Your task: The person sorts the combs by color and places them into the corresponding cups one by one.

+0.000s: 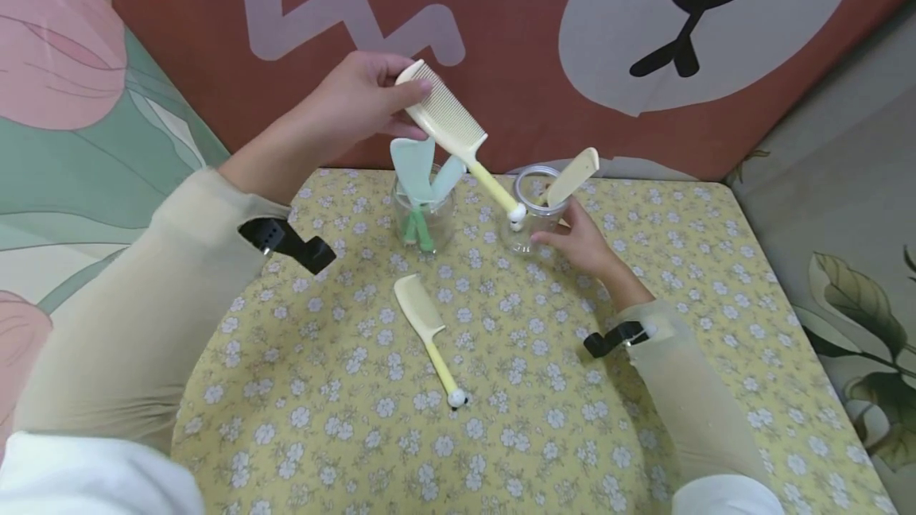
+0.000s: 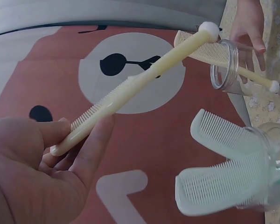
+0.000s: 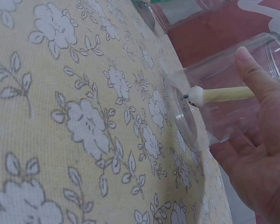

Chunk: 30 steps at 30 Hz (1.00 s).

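My left hand (image 1: 365, 98) pinches a cream comb (image 1: 447, 119) by its toothed end, between thumb and fingers. The comb's yellow handle slants down, and its white knobbed tip is by the mouth of a clear jar (image 3: 214, 126) in the head view. My right hand (image 1: 583, 241) grips that jar from the right side, thumb and fingers around its wall. Inside the jar stands another cream comb (image 1: 576, 175), leaning right, its white animal-like tip (image 3: 196, 96) near the bottom. A third cream comb (image 1: 421, 307) lies on the table in front.
A second clear jar (image 1: 445, 221) stands on the left, holding two pale green combs (image 2: 219, 186) with handles down. The table has a yellow flowered cloth (image 1: 343, 427). Behind it hangs a reddish-brown cloth (image 1: 501, 14) with a cartoon face.
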Each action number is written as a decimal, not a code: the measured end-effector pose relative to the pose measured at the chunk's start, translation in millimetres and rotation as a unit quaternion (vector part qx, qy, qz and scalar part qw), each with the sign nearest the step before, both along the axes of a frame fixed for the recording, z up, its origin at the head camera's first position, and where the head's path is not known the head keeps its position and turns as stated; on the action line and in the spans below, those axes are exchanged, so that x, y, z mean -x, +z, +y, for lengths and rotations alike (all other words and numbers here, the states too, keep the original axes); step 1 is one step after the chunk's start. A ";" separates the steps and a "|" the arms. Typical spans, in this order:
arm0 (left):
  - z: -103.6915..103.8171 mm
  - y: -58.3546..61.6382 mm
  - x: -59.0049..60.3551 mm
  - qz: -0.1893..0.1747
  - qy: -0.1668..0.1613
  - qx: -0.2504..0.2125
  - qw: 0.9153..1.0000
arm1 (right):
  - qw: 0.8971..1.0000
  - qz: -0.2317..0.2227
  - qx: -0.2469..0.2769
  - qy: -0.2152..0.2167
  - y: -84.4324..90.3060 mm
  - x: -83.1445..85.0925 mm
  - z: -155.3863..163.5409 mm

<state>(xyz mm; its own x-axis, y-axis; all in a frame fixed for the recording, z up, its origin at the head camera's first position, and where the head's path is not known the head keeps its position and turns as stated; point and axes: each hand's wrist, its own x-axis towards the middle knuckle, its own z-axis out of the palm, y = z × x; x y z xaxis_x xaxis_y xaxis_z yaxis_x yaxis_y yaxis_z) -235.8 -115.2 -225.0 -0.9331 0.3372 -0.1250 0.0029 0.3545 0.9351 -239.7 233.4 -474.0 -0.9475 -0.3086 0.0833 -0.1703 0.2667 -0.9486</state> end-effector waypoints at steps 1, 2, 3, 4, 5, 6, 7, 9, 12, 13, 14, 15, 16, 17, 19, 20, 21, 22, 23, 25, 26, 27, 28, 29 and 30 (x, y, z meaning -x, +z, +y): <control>4.8 0.7 2.8 -0.001 0.004 0.002 1.000 | 1.000 0.000 -0.001 -0.002 0.2 -0.1 -0.2; 9.4 1.3 5.3 -0.001 0.007 0.002 1.000 | 1.000 0.000 -0.002 -0.003 0.6 -0.2 -0.5; 13.7 1.7 7.8 -0.001 0.010 0.001 1.000 | 1.000 0.000 -0.003 -0.005 1.0 -0.3 -0.8; 17.9 2.1 10.2 0.001 0.012 0.000 1.000 | 1.000 0.000 -0.003 -0.006 1.3 -0.3 -1.0; 21.8 2.3 12.4 0.005 0.014 0.001 1.000 | 1.000 0.000 -0.004 -0.007 1.4 0.0 -1.1; 25.5 2.3 14.4 0.011 0.015 0.005 1.000 | 1.000 0.000 -0.004 -0.006 1.6 0.0 -1.1; 29.0 2.2 16.6 0.016 0.017 0.006 1.000 | 1.000 0.000 -0.001 -0.006 2.3 -0.3 -1.2; 36.1 1.9 20.8 0.023 0.019 0.013 0.999 | 1.000 -0.004 -0.002 -0.003 8.8 -3.0 -3.4; 47.9 0.6 26.6 0.028 0.019 0.026 0.999 | 1.000 -0.010 -0.001 0.001 18.7 -7.4 -6.7; 51.8 -0.2 28.0 0.028 0.016 0.026 0.999 | 1.000 -0.013 -0.001 0.002 22.6 -9.1 -7.9; 55.9 -1.4 28.9 0.031 0.012 0.030 0.999 | 1.000 -0.016 -0.004 0.001 26.1 -10.8 -8.9; 59.8 -3.0 29.6 0.034 0.008 0.032 0.999 | 1.000 -0.017 -0.006 0.000 27.0 -11.5 -9.1; 63.7 -4.9 30.3 0.036 0.004 0.031 0.999 | 1.000 -0.019 -0.006 0.000 27.2 -11.7 -9.1; 67.5 -6.6 30.5 0.037 0.001 0.029 0.999 | 1.000 -0.020 -0.008 -0.001 27.6 -11.9 -9.3; 75.2 -10.8 31.4 0.035 -0.005 0.023 0.999 | 1.000 -0.021 -0.013 -0.003 28.2 -12.6 -9.5; 79.2 -12.8 31.8 0.034 -0.005 0.022 0.999 | 1.000 -0.021 -0.015 -0.003 28.5 -12.8 -9.5; 83.0 -14.4 32.4 0.027 -0.004 0.017 0.999 | 1.000 -0.021 -0.016 -0.003 28.4 -12.6 -9.6; 86.5 -15.7 33.0 0.024 -0.002 0.015 1.000 | 1.000 -0.021 -0.015 -0.003 25.8 -11.0 -8.9; 89.6 -16.8 33.5 0.021 0.001 0.013 1.000 | 1.000 -0.020 -0.013 -0.003 22.9 -9.4 -8.0; 94.4 -18.6 34.6 0.018 0.008 0.012 1.000 | 1.000 -0.016 -0.010 -0.004 16.1 -5.6 -6.2; 95.8 -19.1 35.0 0.020 0.012 0.014 1.000 | 1.000 -0.014 -0.008 -0.003 13.0 -3.8 -5.3; 97.0 -19.3 35.5 0.021 0.017 0.015 1.000 | 1.000 -0.012 -0.006 -0.003 9.1 -1.8 -4.4; 97.7 -19.5 35.9 0.024 0.022 0.020 0.999 | 1.000 -0.011 -0.003 -0.003 5.6 0.2 -3.3; 98.3 -19.6 36.1 0.027 0.026 0.026 0.999 | 1.000 -0.009 -0.004 -0.002 4.4 0.6 -3.0; 98.7 -19.6 36.3 0.031 0.030 0.036 0.998 | 1.000 -0.008 -0.004 0.000 3.8 0.8 -2.9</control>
